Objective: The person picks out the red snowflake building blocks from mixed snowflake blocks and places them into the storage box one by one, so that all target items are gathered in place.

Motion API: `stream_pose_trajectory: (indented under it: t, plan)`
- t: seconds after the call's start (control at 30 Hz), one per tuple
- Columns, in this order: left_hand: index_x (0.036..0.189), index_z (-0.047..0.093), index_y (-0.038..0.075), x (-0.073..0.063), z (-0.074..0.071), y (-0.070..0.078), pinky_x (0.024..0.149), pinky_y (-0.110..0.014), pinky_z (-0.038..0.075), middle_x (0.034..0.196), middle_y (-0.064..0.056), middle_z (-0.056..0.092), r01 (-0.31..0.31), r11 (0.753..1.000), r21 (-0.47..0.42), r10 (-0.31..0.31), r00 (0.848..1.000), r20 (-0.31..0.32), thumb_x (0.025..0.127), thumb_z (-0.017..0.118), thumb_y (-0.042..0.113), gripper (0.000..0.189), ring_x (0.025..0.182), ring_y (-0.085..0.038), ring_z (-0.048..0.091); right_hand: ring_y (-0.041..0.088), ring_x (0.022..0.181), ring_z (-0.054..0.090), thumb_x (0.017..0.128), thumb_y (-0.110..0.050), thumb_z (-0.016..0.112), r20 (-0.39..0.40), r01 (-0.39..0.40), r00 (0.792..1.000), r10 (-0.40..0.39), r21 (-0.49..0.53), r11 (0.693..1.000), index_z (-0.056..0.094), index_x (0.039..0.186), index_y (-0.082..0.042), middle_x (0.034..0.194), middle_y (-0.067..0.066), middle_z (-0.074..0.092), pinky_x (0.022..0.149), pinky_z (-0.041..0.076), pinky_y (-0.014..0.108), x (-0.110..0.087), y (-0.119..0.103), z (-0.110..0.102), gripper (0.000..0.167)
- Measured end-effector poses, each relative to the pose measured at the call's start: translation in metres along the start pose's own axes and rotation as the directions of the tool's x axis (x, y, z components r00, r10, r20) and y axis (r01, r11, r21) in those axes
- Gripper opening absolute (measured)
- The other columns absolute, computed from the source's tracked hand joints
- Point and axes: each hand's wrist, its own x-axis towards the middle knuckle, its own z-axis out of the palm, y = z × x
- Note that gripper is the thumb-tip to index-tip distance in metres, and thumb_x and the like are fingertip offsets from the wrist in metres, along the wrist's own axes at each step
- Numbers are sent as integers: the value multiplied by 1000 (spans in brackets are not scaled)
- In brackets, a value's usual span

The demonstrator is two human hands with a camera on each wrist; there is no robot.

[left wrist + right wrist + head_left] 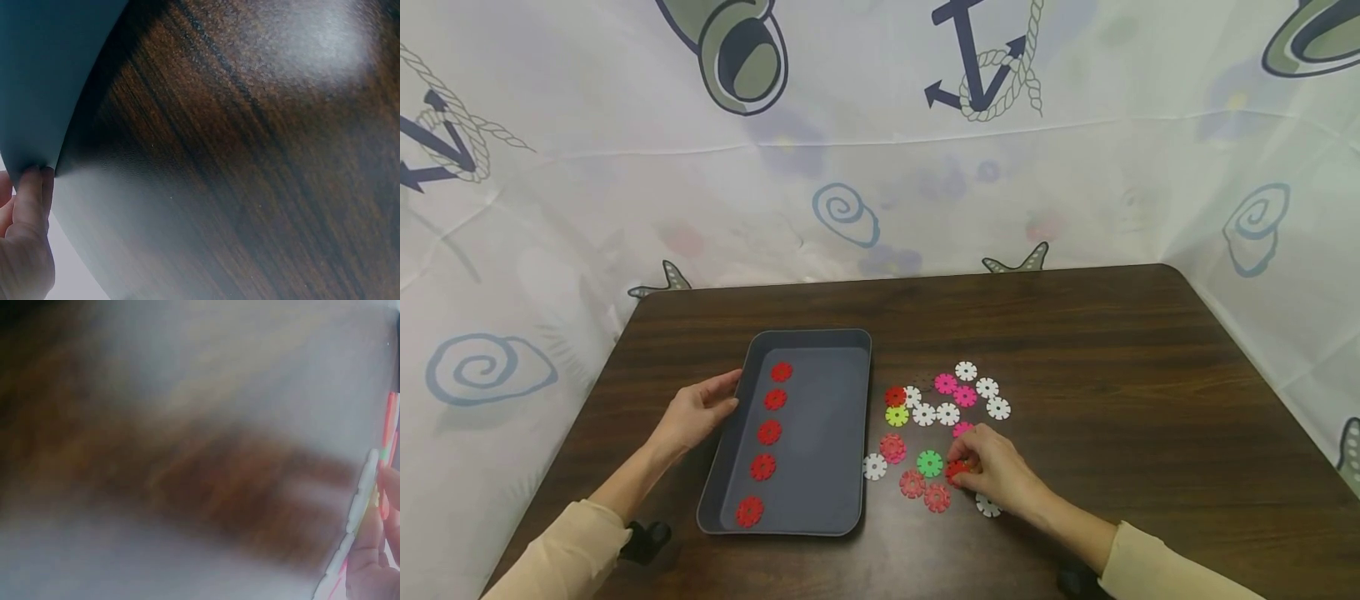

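A grey tray (pixel 816 433) lies on the table, with a column of several red notched plastic discs (pixel 763 467) down its left side. At its left rim is my left hand (pixel 695 411); the fairly straight fingers (pixel 29 200) touch the outer wall. To the right of the tray, my right hand (pixel 997 472) pinches a red notched disc (pixel 956 472) between thumb and fingers, low over the loose discs. Beside that hand lie a green disc (pixel 929 463), a pinkish-red disc (pixel 937 498) and a white disc (pixel 988 506).
More loose discs spread over the dark wooden table (pixel 1112 375): white discs (pixel 948 414), pink discs (pixel 965 396), a yellow-green disc (pixel 897 416) and another red disc (pixel 895 396). One white disc (pixel 875 467) lies against the tray's right side. A patterned curtain (pixel 910 200) hangs behind the table.
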Motion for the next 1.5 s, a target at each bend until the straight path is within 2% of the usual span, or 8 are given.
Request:
stream_pose_trajectory:
  t: [0.23, 0.6, 0.9, 1.07, 1.27, 1.5]
  plan:
    - [140, 37, -6, 0, 0, -1, 84, -25, 53, 137, -30, 44, -10, 1000, -6, 10, 1000, -5, 94, 53, 2, 50, 120, -39, 50, 7, 69, 51, 69, 0, 79, 16, -35, 999, 34, 43, 998, 65, 79, -8, 77, 1, 54, 59, 47, 18, 2, 1, -3, 19]
    - [141, 37, -5, 0, 0, 0, 85, -29, 53, 137, -29, 44, -3, 1000, -3, 3, 1000, -3, 94, 54, 3, 51, 120, -39, 50, 3, 65, 50, 73, 1, 76, 58, -48, 997, 42, 99, 994, 62, 80, -6, 73, -1, 56, 56, 47, 18, 6, 8, -10, 18]
    - [140, 37, -5, 0, 0, 0, 86, -30, 53, 138, -29, 44, -3, 1000, -5, 3, 1000, -4, 93, 54, 2, 50, 119, -39, 51, 9, 66, 53, 76, 0, 74, 117, -125, 988, 103, 208, 970, 63, 86, -3, 74, 1, 60, 58, 49, 20, 11, 7, -18, 15]
    - [140, 37, -6, 0, 1, -1, 86, -28, 53, 137, -29, 45, -2, 1000, -4, 2, 1000, -5, 93, 54, 1, 50, 120, -39, 50, 12, 69, 54, 78, -2, 74, 122, -122, 988, 93, 250, 960, 63, 88, -1, 77, 4, 61, 60, 50, 21, 18, 4, -22, 15]
    - [140, 37, -6, 0, 0, 0, 86, -27, 52, 137, -29, 44, -4, 1000, 2, 4, 1000, -4, 93, 53, 1, 50, 120, -38, 50, 14, 70, 54, 78, -1, 73, 103, -99, 992, 76, 246, 964, 63, 89, 0, 78, 5, 61, 61, 50, 20, 34, -5, -23, 15]
    - [140, 37, -6, 0, 0, 1, 86, -29, 53, 138, -29, 44, -4, 1000, 2, 4, 1000, -1, 93, 53, 1, 50, 121, -39, 49, 15, 69, 54, 79, -2, 72, 69, -58, 997, 42, 260, 964, 64, 91, -1, 79, 6, 62, 61, 50, 20, 69, -26, -26, 14]
